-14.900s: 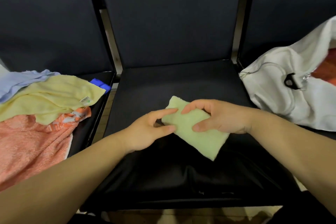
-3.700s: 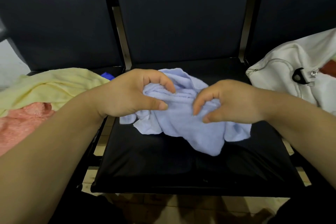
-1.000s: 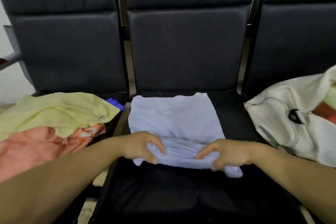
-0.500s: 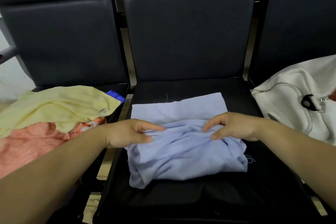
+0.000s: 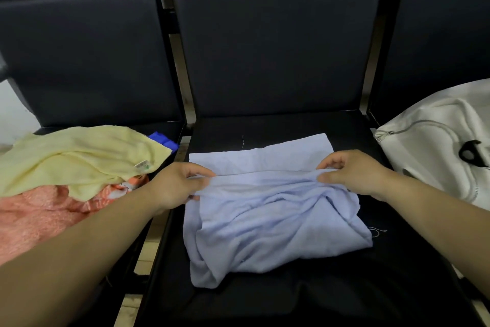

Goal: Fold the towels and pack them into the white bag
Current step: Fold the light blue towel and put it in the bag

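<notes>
While two towels wait on the left-hand seat, a pale yellow towel draped over a coral towel with a small blue item peeping out behind them, the work itself sits on the middle chair seat. The person's left hand pinches the left end of a raised ridge in the light blue towel, its fingers closed on the cloth. That towel lies on the middle seat, its far edge flat and its near half bunched and rumpled. The right hand grips the same ridge at the other end, fingers likewise closed on fabric. Holding both ends at once keeps the fold line taut and straight, I would judge, so the doubled layer can be laid square rather than skewed. On the right-hand seat the white bag slumps, near enough for a short reach once the towel is folded small. Only a first fold looks under way, and the creases in the near half will want smoothing.
</notes>
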Demonstrator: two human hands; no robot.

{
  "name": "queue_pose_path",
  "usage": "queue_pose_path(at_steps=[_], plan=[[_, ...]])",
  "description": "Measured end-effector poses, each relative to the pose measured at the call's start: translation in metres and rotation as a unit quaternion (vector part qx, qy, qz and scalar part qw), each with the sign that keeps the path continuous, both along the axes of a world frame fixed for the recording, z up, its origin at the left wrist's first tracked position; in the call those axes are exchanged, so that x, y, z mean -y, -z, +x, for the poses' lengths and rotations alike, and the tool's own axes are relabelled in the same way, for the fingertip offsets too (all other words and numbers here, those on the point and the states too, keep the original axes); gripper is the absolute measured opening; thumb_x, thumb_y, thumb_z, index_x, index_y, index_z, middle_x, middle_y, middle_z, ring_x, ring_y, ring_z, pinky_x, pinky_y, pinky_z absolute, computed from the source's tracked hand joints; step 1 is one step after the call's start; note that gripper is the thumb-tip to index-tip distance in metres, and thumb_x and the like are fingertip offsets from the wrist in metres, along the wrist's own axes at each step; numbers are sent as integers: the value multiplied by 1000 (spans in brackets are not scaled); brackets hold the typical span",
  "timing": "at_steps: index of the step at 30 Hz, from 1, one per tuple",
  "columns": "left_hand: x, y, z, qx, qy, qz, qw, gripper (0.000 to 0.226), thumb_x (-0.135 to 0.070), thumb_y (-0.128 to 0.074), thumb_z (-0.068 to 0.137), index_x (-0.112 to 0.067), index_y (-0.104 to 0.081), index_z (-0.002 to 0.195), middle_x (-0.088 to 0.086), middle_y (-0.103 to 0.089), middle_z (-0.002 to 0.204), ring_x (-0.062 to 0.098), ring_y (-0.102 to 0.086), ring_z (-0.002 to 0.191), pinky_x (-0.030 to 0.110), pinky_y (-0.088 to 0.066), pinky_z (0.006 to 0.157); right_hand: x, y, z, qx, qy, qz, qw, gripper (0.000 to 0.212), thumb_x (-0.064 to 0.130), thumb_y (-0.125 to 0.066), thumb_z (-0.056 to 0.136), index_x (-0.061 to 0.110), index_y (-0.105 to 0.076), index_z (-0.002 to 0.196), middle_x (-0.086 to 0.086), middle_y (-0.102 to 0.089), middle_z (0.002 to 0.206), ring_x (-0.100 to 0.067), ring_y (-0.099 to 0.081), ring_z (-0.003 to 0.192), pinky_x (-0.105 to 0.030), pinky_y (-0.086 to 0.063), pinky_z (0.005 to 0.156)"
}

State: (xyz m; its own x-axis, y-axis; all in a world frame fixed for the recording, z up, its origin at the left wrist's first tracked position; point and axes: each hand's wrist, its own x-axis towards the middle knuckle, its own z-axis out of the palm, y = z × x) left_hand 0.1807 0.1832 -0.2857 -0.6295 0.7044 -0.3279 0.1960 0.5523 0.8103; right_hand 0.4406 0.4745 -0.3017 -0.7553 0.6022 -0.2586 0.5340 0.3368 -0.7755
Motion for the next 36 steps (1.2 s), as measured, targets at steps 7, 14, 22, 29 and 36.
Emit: queue_pose_path(at_steps=[7, 14, 22, 29, 36], plan=[[-4, 8, -16, -70, -107, 14, 992, 8, -13, -76, 90, -21, -73, 91, 7, -70, 105, 26, -72, 90, 32, -62, 67, -6, 5, -10, -82, 125, -119, 982, 11, 24, -82, 84, 15, -79, 89, -4, -77, 90, -17, -67, 78, -31, -54, 65], [-12, 3, -26, -157, -111, 29, 981, 8, -19, -75, 90, -26, -72, 91, -5, -73, 91, 9, -67, 87, 19, -48, 68, -24, 0, -25, -150, 159, -17, 976, 15, 13, -79, 85, 24, -74, 92, -4, -75, 94, -21, -72, 90, -36, -59, 82], [-33, 14, -43, -199, -125, 14, 972, 16, -20, -73, 92, -26, -69, 106, -10, -70, 94, 10, -65, 93, 21, -50, 74, -44, 13, -49, -104, 153, 91, 979, 18, 20, -78, 85, 30, -70, 98, 8, -71, 87, -14, -68, 85, -27, -52, 72], [-37, 21, -51, -251, -116, -35, 960, 22, -18, -74, 90, -20, -67, 110, -11, -62, 86, 6, -58, 80, 18, -45, 63, -46, 16, -57, -48, 140, 133, 980, 13, 26, -78, 86, 28, -70, 96, 9, -68, 90, -11, -65, 85, -26, -49, 68], [-34, 22, -51, -248, -142, -48, 957, 27, -25, -72, 93, -19, -66, 118, -7, -62, 96, 10, -58, 87, 17, -41, 64, -53, 16, -62, -27, 128, 133, 982, 20, 25, -80, 84, 24, -70, 101, 5, -67, 98, -16, -65, 93, -34, -53, 82]])
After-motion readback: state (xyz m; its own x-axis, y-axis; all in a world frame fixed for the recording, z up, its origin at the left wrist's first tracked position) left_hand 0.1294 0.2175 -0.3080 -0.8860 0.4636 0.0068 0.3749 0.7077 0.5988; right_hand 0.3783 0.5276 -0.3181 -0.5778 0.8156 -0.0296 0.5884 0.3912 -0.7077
